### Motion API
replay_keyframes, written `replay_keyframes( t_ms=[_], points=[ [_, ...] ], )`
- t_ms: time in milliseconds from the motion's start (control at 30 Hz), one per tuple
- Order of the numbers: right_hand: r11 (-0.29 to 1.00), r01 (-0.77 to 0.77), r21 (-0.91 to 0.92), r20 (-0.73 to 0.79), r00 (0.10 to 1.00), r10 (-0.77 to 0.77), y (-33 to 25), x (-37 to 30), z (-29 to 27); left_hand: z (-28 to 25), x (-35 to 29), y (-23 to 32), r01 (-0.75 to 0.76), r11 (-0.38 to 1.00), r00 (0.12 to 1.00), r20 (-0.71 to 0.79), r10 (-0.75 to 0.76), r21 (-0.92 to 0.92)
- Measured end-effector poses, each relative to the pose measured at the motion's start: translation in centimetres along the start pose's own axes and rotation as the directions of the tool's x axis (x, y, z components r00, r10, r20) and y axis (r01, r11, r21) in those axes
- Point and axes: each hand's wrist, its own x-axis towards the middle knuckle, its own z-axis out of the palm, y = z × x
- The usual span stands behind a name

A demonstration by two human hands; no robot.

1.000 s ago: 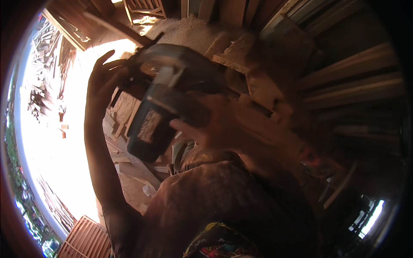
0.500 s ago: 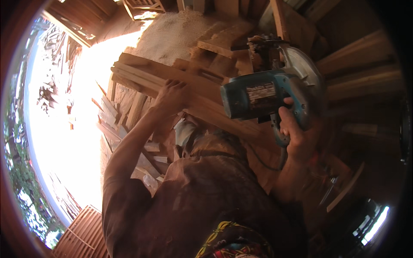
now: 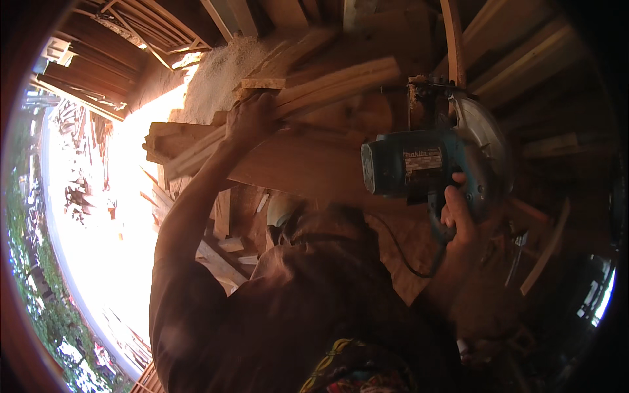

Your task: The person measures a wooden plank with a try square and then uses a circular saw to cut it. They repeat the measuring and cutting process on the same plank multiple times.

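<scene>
"Where is the circular saw (image 3: 429,164) sitting on your feed?"

"I'm seeing it by the wide board (image 3: 308,160); my right hand (image 3: 462,216) is clenching its handle (image 3: 479,177); my left hand (image 3: 252,119) is grasping a wooden strip (image 3: 341,85); sawdust (image 3: 229,64) is lying beyond."

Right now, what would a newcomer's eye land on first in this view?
Probably the teal circular saw, right of centre, gripped in the right hand. Next comes the left hand, above and left of the middle, holding a long wooden strip. The glaring sunlit patch down the left side also stands out.
</scene>
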Motion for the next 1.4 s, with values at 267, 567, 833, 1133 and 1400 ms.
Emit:
replay_keyframes(
  t_ms=[267,567,833,1133,1400],
  points=[
    [1.0,-0.005,0.025,0.037,0.999,0.004,0.1,0.2,-2.7,0.4,-3.9,-0.2,0.274,0.876,0.891,0.448,-0.076,-0.397],
    [0.993,0.078,0.091,0.18,0.979,-0.093,0.0,0.2,-3.6,6.4,-24.7,4.3,0.439,0.89,0.898,0.102,-0.428,-0.126],
    [0.996,0.039,0.08,0.295,0.954,-0.061,-3.9,-2.3,-3.4,3.9,-28.5,11.4,0.658,0.689,0.753,0.247,-0.61,-0.304],
    [0.998,-0.043,-0.038,0.411,0.91,0.055,-7.6,-2.6,-3.5,4.6,-25.8,10.8,0.257,-0.639,0.871,0.46,-0.171,-0.725],
    [0.992,-0.076,-0.097,0.504,0.856,0.115,-8.9,-1.2,-4.2,4.9,-22.9,15.8,0.413,-0.222,0.795,0.468,-0.386,-0.883]
  ],
)
